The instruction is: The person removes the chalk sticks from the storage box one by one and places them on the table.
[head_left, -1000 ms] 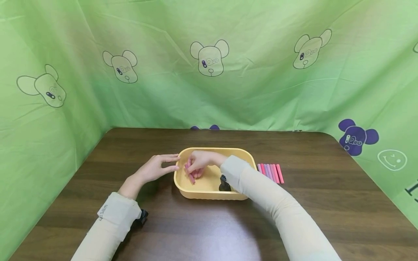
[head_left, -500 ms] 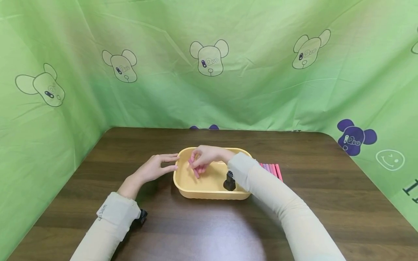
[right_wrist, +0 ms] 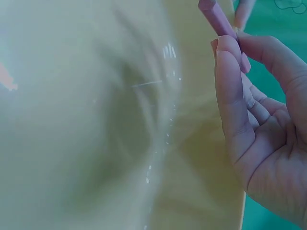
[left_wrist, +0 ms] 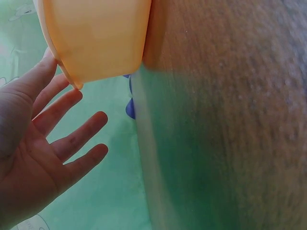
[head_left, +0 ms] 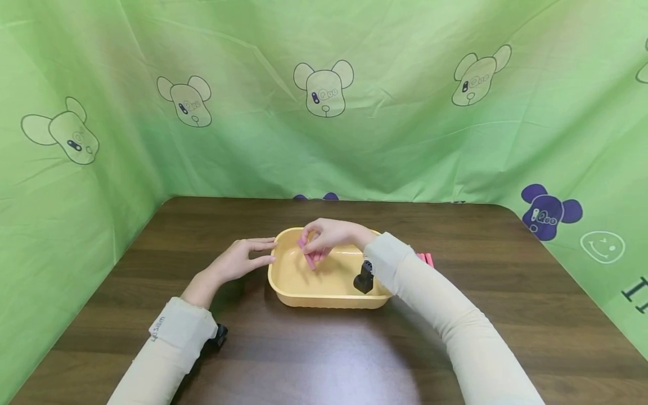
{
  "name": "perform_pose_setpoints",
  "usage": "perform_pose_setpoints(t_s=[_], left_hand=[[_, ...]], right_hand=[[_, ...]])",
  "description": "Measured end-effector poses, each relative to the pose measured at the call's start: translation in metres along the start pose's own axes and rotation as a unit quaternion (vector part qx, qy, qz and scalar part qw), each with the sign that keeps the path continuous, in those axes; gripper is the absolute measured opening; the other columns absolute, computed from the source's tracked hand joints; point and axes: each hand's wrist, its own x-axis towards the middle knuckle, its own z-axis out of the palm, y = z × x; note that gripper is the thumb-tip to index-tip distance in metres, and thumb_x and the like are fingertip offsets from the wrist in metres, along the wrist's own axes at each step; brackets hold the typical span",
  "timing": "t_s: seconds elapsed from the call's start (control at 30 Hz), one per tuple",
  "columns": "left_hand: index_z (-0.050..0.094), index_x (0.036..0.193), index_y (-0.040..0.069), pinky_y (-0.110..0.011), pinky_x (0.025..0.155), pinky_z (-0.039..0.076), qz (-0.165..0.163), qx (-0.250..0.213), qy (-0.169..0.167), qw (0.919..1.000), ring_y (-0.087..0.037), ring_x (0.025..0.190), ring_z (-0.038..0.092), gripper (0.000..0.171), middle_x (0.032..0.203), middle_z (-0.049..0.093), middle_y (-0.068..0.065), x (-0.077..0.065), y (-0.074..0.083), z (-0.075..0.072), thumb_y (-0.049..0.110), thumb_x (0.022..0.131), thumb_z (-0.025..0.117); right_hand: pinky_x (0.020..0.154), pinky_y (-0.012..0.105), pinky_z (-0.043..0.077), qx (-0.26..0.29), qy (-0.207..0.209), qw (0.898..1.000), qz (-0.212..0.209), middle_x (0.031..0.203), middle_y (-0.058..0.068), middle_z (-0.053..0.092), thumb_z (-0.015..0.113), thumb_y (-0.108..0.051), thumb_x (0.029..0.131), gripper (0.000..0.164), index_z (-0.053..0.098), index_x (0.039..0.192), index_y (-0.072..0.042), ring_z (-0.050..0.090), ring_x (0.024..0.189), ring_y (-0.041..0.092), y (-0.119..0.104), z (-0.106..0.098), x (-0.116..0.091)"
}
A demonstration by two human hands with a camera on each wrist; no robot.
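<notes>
A yellow plastic tub [head_left: 329,301] stands on the brown table. Over its left part my right hand [head_left: 326,236] pinches a slim pink stick [head_left: 310,262] between thumb and fingers; the stick slants down. The right wrist view shows that pink stick [right_wrist: 216,17] as round and smooth, above the tub's pale inside. My left hand [head_left: 235,261] reaches the tub's left end with fairly straight, spread fingers. In the left wrist view, fingertips of the left hand [left_wrist: 38,148] touch the rim of the tub [left_wrist: 98,38], while two other fingers stay apart from it.
Right of the tub, the ends of red-pink sticks [head_left: 429,260] show past my right sleeve [head_left: 430,298], which covers others. A black wrist camera [head_left: 363,278] hangs over the tub's inside. Green patterned cloth [head_left: 253,140] stands behind the table [head_left: 283,360].
My right hand has lifted the pink stick and moved it right and away from me inside the tub. The right sleeve now hides more of the stick row. My left hand stays put.
</notes>
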Motion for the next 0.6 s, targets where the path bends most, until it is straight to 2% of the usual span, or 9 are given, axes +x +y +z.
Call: perform_pose_setpoints(t_s=[0.17,0.4,0.6], left_hand=[[0.060,0.124,0.002,-0.048,0.106,0.039,0.001,-0.001,0.002,1.0000,-0.033,0.127,0.048,0.040,0.132,0.055,-0.016,0.000,0.000,0.000,0.019,0.088,0.064],[0.059,0.125,0.003,-0.048,0.107,0.038,-0.003,0.001,-0.001,1.0000,-0.032,0.128,0.048,0.041,0.133,0.055,-0.015,0.000,0.000,-0.001,0.021,0.088,0.064],[0.059,0.125,0.003,-0.048,0.107,0.038,-0.004,-0.002,-0.004,1.0000,-0.032,0.128,0.048,0.042,0.133,0.055,-0.015,-0.001,0.001,-0.001,0.023,0.089,0.064]], right_hand=[[0.070,0.036,0.058,0.007,0.003,1.000,-0.004,0.072,0.009,0.072,0.060,-0.013,0.091,0.013,0.053,0.099,-0.005,0.066,0.067,0.016,0.000,-0.005,-0.007],[0.074,0.043,0.058,0.000,0.008,1.000,-0.018,0.074,0.010,0.072,0.061,-0.015,0.090,0.016,0.053,0.100,-0.005,0.067,0.073,0.025,0.002,-0.011,-0.016],[0.069,0.032,0.058,0.006,0.012,1.000,-0.019,0.075,0.011,0.072,0.061,-0.017,0.090,0.019,0.053,0.102,-0.005,0.066,0.070,0.017,0.002,-0.016,-0.026]])
